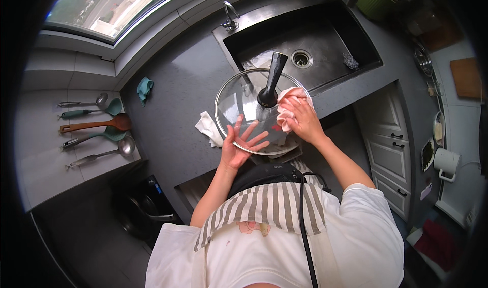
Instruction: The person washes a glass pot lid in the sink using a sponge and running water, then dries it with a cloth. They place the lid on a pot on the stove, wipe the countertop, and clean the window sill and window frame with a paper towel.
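Observation:
A round glass pot lid (232, 97) with a metal rim and a tall black handle (273, 74) is held over the counter's front edge, partly in front of the sink. My left hand (242, 145) supports its near left rim; the spread fingers show through the glass. In my right hand (305, 122) is a crumpled pink cloth (293, 93), pressed against the lid's right side beside the handle's base. A white cloth (209, 127) lies on the grey countertop (179, 97), just left of the lid.
Behind the lid is a dark sink (324, 32) with a chrome faucet (230, 17) and a metal scouring pad (350, 61). A teal cloth (145, 89) lies at the left. Several utensils, including a brown spatula (95, 124), hang on the wall. At right stands a white kettle (447, 163).

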Available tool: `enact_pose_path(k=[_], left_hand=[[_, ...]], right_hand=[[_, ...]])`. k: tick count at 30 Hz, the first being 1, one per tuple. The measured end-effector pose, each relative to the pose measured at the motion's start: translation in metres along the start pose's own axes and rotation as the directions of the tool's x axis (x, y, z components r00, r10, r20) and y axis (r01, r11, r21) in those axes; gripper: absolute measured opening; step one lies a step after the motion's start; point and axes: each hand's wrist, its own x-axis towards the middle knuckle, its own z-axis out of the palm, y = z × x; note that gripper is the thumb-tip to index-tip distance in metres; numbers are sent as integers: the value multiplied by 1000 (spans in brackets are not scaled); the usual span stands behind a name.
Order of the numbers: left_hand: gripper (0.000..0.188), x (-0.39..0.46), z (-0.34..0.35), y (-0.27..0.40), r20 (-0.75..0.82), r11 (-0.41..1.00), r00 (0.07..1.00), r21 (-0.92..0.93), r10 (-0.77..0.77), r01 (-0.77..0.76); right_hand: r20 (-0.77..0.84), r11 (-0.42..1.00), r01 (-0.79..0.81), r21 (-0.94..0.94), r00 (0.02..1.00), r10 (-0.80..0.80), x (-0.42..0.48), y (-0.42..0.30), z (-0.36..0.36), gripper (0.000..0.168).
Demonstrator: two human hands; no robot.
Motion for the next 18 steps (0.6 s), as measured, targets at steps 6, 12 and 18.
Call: enact_pose_path(k=[6,12,18], left_hand=[[67,-1,-5,1,18,999,999,-36,-30,31],[61,-3,-20,6,11,992,997,-95,-81,82],[58,-2,-15,-2,-98,994,995,-109,17,-28]], right_hand=[[194,972,167,164,961,-198,73,72,25,43],[293,947,222,233,912,-286,144,65,48,47],[361,920,158,359,885,-293,202,52,65,37]])
